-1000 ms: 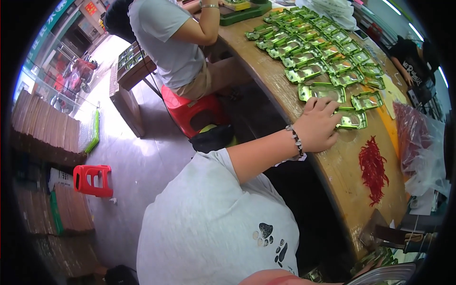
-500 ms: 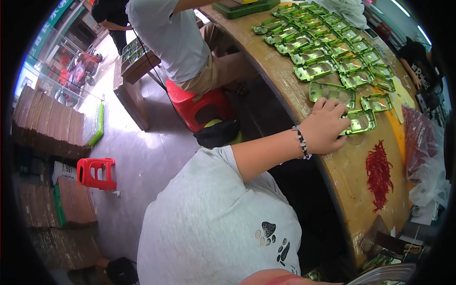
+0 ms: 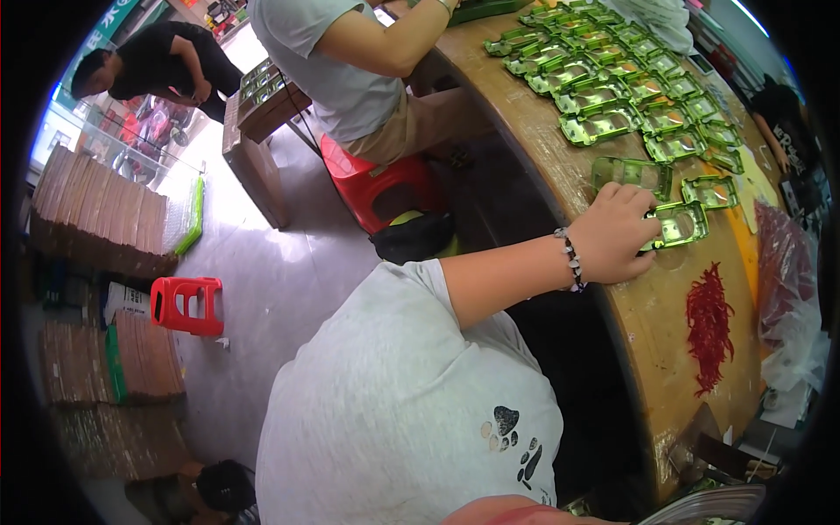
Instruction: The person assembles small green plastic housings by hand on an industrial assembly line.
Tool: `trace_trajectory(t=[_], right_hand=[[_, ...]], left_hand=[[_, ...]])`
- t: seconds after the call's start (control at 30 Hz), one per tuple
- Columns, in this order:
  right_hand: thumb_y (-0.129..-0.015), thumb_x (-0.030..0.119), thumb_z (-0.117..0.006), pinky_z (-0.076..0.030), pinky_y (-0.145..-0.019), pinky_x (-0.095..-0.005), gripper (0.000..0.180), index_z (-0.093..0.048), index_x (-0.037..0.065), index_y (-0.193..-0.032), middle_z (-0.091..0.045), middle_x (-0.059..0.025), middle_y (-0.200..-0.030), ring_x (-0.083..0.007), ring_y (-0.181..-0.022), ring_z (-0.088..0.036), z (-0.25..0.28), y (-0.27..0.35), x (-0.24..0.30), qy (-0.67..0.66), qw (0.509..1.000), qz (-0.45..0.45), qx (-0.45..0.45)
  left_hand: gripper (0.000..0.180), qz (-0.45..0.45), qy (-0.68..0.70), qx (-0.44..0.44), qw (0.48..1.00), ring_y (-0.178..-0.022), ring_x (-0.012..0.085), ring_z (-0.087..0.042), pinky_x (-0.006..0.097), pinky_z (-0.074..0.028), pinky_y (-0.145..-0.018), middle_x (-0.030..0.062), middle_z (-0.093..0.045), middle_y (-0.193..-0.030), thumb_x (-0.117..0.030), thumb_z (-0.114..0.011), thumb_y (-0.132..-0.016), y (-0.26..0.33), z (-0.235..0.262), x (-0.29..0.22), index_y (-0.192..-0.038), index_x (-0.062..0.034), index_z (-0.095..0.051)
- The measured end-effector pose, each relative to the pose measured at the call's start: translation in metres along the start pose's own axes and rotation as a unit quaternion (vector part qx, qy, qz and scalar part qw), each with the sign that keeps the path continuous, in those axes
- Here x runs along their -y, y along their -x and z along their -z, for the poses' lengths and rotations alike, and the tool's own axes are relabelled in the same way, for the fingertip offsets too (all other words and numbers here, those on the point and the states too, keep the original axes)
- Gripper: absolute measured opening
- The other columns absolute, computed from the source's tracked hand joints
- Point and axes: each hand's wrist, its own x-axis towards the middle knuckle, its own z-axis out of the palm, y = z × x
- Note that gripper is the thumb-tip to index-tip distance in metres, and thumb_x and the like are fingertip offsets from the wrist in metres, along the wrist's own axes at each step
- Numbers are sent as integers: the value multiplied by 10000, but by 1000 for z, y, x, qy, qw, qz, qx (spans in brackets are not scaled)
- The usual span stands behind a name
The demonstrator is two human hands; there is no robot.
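Observation:
My left hand (image 3: 617, 234), with a beaded bracelet at its wrist, reaches over the wooden table. Its fingers curl over the near end of a clear green plastic car-shaped shell (image 3: 682, 226); the fingertips are partly hidden. Another green shell (image 3: 632, 175) lies just beyond the knuckles, and a smaller one (image 3: 710, 192) sits close to the held piece. Rows of similar green shells (image 3: 599, 124) cover the far part of the table. A heap of thin red pieces (image 3: 709, 328) lies nearer me. At the bottom edge only a bit of my right arm (image 3: 499, 509) shows; its hand is out of view.
The wooden table (image 3: 647, 350) has a curved edge. Clear plastic bags (image 3: 787, 280) lie along its far side. A co-worker (image 3: 367, 52) sits on a red stool (image 3: 385, 188) beside the table. Another red stool (image 3: 188, 304) and stacked cardboard (image 3: 96, 210) stand on the floor.
The whole view has shifted a little. My left hand stays at the same green shell. A person in black at the upper left has come further into view, bending forward.

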Motion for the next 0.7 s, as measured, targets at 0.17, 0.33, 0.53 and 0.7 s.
trace_trajectory(t=[0.17, 0.33, 0.53, 0.7], right_hand=[[-996, 452, -456, -407, -1005, -540, 546, -632, -11, -1224, -628, -239, -1222, -456, -1133, -557, -22, 14, -56, -173, 967, 156, -100], [-1004, 363, -486, -404, -1029, -514, 484, -598, -24, -1273, -614, -247, -1249, -452, -1135, -559, -1, 19, -40, 136, 988, -16, 74], [-953, 133, -550, -458, -992, -443, 349, -618, -26, -1256, -615, -255, -1246, -397, -1123, -591, 23, -15, -25, -227, 968, 23, 106], [-936, 127, -571, -477, -940, -448, 295, -663, -38, -1163, -652, -251, -1166, -397, -1070, -613, 21, -47, 7, 119, 927, -267, 234]], left_hand=[[236, -14, -1, -17, 1000, -1117, 317, -520, 452, -378, -973, 136, -577, -1128, -248, -707, -774, -1, -3, 0, -959, -107, -665], [230, -8, -7, -9, 1000, -1107, 314, -520, 450, -377, -972, 131, -578, -1122, -255, -703, -776, 0, 0, -1, -945, -102, -668], [220, -9, -1, -12, 1000, -1093, 307, -521, 445, -378, -964, 126, -579, -1116, -258, -701, -777, 0, -2, 1, -931, -105, -672], [224, -7, 0, -12, 1000, -1089, 306, -521, 441, -379, -962, 126, -580, -1109, -261, -705, -773, 0, -1, 0, -928, -103, -676]])
